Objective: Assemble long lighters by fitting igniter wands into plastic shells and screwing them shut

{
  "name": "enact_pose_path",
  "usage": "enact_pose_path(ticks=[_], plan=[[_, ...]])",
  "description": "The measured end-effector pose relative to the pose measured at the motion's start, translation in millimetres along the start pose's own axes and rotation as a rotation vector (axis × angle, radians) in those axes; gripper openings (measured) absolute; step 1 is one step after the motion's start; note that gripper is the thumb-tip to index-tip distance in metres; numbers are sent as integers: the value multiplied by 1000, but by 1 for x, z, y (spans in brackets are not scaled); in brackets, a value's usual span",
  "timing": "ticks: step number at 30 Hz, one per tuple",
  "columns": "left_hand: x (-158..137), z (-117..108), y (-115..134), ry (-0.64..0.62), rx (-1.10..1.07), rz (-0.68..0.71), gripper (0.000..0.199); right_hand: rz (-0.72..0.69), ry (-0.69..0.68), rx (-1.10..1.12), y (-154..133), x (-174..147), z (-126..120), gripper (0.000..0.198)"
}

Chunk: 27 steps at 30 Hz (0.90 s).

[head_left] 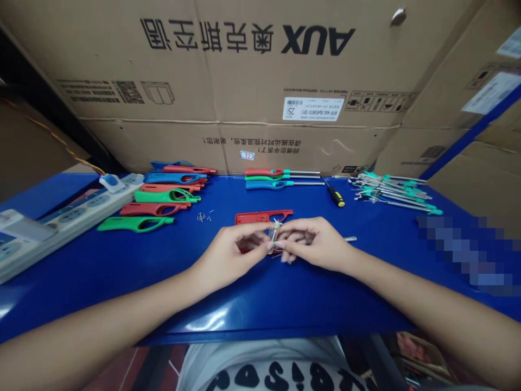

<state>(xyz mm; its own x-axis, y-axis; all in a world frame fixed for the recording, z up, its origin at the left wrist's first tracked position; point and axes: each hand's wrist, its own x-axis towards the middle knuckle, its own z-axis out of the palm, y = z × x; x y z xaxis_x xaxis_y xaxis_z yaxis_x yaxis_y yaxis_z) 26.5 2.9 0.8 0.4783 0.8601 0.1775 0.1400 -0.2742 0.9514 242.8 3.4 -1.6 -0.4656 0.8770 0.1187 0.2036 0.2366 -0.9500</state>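
Note:
Between my two hands, above the middle of the blue table, is a small clear lighter fuel tank (pixel 274 233) with a whitish top, held upright. My left hand (pixel 238 250) pinches it from the left with thumb and fingers. From the right, my right hand (pixel 315 241) is closed on the same piece, its thumb low against it. Just behind the hands lies a red lighter casing half (pixel 252 217), its inner side up and partly hidden. A metal tube (pixel 350 239) pokes out beyond my right hand.
Several coloured lighter casings (pixel 157 209) lie at the left beside a white power strip (pixel 77 214). Tiny screws (pixel 205 216) sit nearby. Three assembled lighters (pixel 268 178), a screwdriver (pixel 336 195) and a pile of metal tubes with green parts (pixel 394 191) lie before a cardboard wall (pixel 244 98).

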Motion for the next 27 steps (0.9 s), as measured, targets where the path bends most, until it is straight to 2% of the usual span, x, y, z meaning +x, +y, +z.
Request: enact_pose_path(ticks=[3, 5, 8, 10, 12, 15, 18, 21, 24, 27], plan=[[3, -2, -1, 43, -21, -52, 32, -242, 39, -385, -1, -4, -4, 17], [6, -3, -2, 67, -47, -91, 29, -361, -56, -627, -1, -7, -7, 14], [10, -6, -2, 91, -91, -151, 26, -415, -224, -902, 0, -9, -11, 17], [12, -8, -1, 101, -123, -176, 26, -431, -263, -974, 1, -8, -12, 18], [12, -9, -1, 94, -151, -183, 26, -411, -239, -911, 2, -7, -12, 16], [13, -11, -3, 69, -179, -195, 25, -319, -114, -676, 4, -4, -12, 9], [12, -11, -4, 61, -158, -233, 23, -97, -39, -370, 7, -1, -12, 11], [12, -11, -3, 59, -134, -266, 21, 78, -40, -67, 11, 3, -13, 20], [11, -10, -1, 46, -72, -236, 24, 110, -43, 94, 14, 7, -15, 30], [9, -10, -1, 19, 37, -163, 27, 110, -67, 133, 17, 9, -19, 37]])
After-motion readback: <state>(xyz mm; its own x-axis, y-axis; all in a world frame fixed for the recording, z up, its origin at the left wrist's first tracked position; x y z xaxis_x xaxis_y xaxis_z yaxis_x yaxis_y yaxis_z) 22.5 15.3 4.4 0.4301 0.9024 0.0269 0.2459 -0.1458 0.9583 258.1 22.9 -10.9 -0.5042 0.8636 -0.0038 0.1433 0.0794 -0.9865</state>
